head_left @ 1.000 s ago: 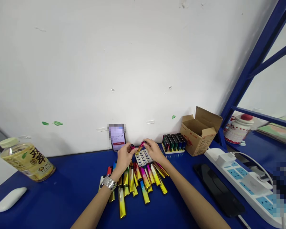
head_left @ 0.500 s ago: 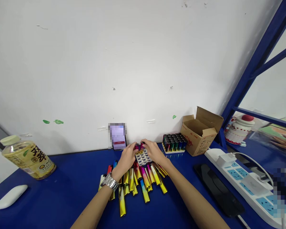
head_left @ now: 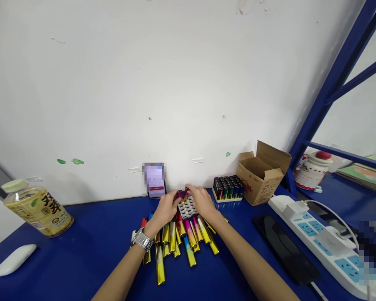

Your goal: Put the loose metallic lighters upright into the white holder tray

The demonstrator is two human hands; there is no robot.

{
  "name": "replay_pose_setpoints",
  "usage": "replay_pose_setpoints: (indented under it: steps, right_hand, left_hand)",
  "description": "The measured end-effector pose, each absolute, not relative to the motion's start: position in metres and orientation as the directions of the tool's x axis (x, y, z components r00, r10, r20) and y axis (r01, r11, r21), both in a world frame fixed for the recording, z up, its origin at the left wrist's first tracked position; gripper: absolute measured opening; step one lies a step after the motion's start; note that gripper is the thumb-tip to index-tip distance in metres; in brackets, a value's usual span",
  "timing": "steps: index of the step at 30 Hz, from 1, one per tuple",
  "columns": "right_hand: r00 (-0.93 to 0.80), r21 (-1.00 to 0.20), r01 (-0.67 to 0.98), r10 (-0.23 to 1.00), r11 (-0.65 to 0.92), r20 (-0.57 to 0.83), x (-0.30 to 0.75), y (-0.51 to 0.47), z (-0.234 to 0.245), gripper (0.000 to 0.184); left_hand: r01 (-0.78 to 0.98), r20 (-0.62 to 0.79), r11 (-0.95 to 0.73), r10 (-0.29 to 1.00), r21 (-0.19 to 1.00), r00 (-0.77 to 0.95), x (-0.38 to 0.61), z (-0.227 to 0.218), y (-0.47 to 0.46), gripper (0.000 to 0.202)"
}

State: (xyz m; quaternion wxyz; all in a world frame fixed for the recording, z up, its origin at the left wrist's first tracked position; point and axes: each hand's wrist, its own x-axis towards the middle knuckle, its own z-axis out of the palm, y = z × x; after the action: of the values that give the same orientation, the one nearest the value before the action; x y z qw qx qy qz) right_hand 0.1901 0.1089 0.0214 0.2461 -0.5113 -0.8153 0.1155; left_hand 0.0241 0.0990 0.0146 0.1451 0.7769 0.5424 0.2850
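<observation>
My left hand [head_left: 163,210] and my right hand [head_left: 199,201] meet at the far edge of a small white tray with round holes [head_left: 186,207]. Each hand pinches a pink-and-gold lighter [head_left: 182,194] that stands upright at the tray's back row. A pile of shiny gold, pink and blue lighters [head_left: 178,239] lies on the blue table [head_left: 81,246] just below my hands. A steel watch [head_left: 142,240] is on my left wrist.
A full tray of dark lighters [head_left: 228,187] and an open cardboard box [head_left: 263,172] stand to the right. A phone [head_left: 155,182] leans on the wall. A drink bottle [head_left: 37,207] and white mouse [head_left: 14,259] are left; a black phone [head_left: 285,248] and power strip [head_left: 322,240] right.
Both hands have lowered their lighters from a tilt above the tray to upright at its back row. The hand seen at the far right half a second ago has gone.
</observation>
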Motion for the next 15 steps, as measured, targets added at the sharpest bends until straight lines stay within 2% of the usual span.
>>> replay_pose_setpoints:
  steps: [4,8,11,13,15]
  right_hand:
    - [-0.478,-0.353,0.788,0.863,0.504,0.165,0.19,0.102,0.036,0.048]
    - [-0.449,-0.306,0.849,0.894,0.431,0.015,0.204,0.097,0.06,0.055]
    - [-0.457,-0.263,0.862,0.889,0.433,-0.036,0.218,0.098,0.068,0.036]
    - [-0.509,-0.299,0.843,0.841,0.446,-0.182,0.224,0.101,0.063,0.024]
    - [-0.536,-0.389,0.831,0.761,0.398,-0.365,0.225,0.106,0.053,0.03]
  left_hand:
    - [0.783,0.27,-0.369,0.926,0.501,0.264,0.024,0.013,0.099,0.014]
    - [0.827,0.246,-0.356,0.931,0.436,0.27,0.022,0.02,0.095,0.014]
    - [0.889,0.227,-0.289,0.949,0.356,0.218,0.017,0.035,0.086,0.018]
    - [0.916,0.12,-0.245,0.969,0.319,0.218,0.014,0.046,0.077,0.022]
    - [0.92,-0.022,-0.226,0.969,0.319,0.245,0.011,0.054,0.069,0.027]
